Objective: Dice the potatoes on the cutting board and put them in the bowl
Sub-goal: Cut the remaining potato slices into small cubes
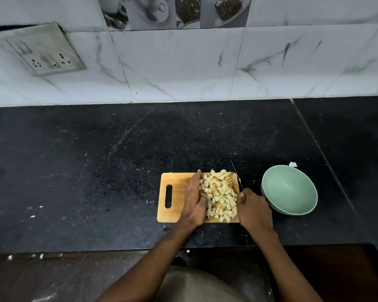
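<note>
Seen from the head camera, a wooden cutting board lies on a black counter, with a heap of diced potato pieces covering its right half. The left hand rests flat against the heap's left side, fingers straight and pressed together, while the right hand curls its fingers round a knife at the board's right edge. An empty green bowl sits just right of the board.
</note>
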